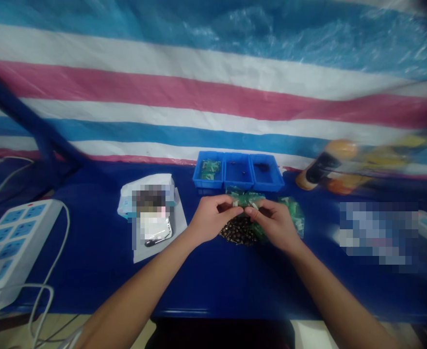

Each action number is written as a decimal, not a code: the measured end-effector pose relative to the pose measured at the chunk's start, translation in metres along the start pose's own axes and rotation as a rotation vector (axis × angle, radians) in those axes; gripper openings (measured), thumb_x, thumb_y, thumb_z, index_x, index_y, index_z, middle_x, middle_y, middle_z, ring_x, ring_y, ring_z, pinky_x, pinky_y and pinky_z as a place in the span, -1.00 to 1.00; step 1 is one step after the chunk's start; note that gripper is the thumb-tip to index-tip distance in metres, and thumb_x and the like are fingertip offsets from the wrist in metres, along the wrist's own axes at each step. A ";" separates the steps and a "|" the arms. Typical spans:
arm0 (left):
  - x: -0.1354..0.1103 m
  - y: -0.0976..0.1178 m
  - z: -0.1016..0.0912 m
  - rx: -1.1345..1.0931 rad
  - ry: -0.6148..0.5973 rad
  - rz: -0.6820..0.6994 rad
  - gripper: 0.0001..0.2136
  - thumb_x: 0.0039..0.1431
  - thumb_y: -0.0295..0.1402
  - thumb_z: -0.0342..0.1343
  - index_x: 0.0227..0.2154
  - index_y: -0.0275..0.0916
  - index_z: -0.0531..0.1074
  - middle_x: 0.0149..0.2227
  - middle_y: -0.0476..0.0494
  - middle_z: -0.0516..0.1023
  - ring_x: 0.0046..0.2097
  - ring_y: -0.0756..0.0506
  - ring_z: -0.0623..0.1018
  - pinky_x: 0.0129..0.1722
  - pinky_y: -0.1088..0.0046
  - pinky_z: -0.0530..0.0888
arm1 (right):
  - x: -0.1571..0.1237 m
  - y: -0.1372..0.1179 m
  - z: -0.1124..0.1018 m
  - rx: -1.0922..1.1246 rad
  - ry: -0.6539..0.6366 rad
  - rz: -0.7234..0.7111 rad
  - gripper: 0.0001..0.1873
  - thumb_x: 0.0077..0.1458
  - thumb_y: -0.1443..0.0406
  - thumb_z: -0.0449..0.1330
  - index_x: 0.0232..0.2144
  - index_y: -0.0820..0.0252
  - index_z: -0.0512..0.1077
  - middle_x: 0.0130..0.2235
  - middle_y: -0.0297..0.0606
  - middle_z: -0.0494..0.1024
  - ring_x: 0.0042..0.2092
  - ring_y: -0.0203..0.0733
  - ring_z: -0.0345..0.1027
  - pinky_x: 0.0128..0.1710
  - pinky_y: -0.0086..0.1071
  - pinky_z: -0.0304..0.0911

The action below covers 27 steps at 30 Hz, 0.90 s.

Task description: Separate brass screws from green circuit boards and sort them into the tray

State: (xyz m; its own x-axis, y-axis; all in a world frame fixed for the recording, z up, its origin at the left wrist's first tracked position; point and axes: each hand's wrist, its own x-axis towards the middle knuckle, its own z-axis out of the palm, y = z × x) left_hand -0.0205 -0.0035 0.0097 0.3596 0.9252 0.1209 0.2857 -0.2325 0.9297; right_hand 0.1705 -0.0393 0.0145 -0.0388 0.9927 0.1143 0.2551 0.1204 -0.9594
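Between my two hands is a small green plastic bag (248,198), pinched at its near edge by thumbs and fingers. My left hand (215,215) grips its left side and my right hand (273,220) its right side. Below the bag lies a heap of small dark metallic parts (238,231), partly covered by my hands; their exact kind is too small to tell. More green bags (294,213) lie on the table to the right of my right hand. Beyond the hands, a blue bin (208,184) holds green bags.
Two more joined blue bins (238,185) contain a few dark bits. At left are a phone (158,231), a white packet (126,198) and a power strip (35,237) with loose cables. A bottle (320,167) stands at the back right. The blue table (213,291) ends near me.
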 end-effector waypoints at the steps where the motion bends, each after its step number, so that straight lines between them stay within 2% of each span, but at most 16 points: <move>1: 0.000 0.000 0.000 -0.002 0.001 -0.001 -0.73 0.13 -0.17 0.23 -0.52 -0.27 0.45 -0.55 0.05 0.37 -0.47 0.04 0.32 -0.47 0.53 0.22 | 0.000 0.000 0.000 0.004 -0.002 0.001 -0.66 0.06 0.11 0.31 -0.57 0.21 0.43 -0.54 -0.36 0.38 -0.48 -0.32 0.21 -0.47 -0.44 0.15; 12: 0.001 -0.003 0.001 0.000 -0.011 0.019 -0.73 0.13 -0.18 0.23 -0.53 -0.27 0.43 -0.57 0.08 0.36 -0.48 0.05 0.31 -0.48 0.53 0.22 | 0.001 0.005 -0.002 -0.006 -0.017 0.050 -0.64 0.02 0.07 0.33 -0.58 0.21 0.47 -0.57 -0.37 0.37 -0.51 -0.34 0.16 -0.52 -0.44 0.09; 17: 0.000 -0.001 0.001 -0.029 0.025 0.015 -0.74 0.11 -0.18 0.25 -0.52 -0.26 0.46 -0.56 0.06 0.39 -0.49 0.04 0.33 -0.48 0.52 0.23 | 0.002 0.001 -0.002 0.016 -0.007 0.043 -0.68 0.01 0.10 0.34 -0.58 0.20 0.48 -0.57 -0.37 0.40 -0.50 -0.32 0.23 -0.48 -0.43 0.15; 21: 0.000 0.001 0.000 -0.049 0.054 0.023 -0.78 0.11 -0.22 0.25 -0.50 -0.26 0.49 -0.54 0.04 0.43 -0.48 0.04 0.36 -0.48 0.52 0.25 | 0.002 -0.002 -0.003 0.029 -0.025 0.030 -0.69 0.07 0.10 0.29 -0.55 0.20 0.49 -0.54 -0.35 0.45 -0.47 -0.30 0.28 -0.44 -0.42 0.20; 27: 0.000 0.002 0.000 -0.045 0.052 0.038 -0.77 0.11 -0.20 0.25 -0.51 -0.26 0.49 -0.56 0.04 0.42 -0.50 0.04 0.35 -0.49 0.53 0.26 | 0.000 0.000 -0.004 -0.005 -0.015 0.000 -0.65 0.13 0.10 0.25 -0.57 0.20 0.46 -0.56 -0.36 0.42 -0.48 -0.32 0.24 -0.44 -0.43 0.17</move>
State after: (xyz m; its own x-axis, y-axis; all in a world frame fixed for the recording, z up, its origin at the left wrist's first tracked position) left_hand -0.0201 -0.0033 0.0114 0.3226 0.9306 0.1727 0.2325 -0.2548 0.9386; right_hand 0.1740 -0.0391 0.0160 -0.0531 0.9925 0.1103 0.2597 0.1204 -0.9582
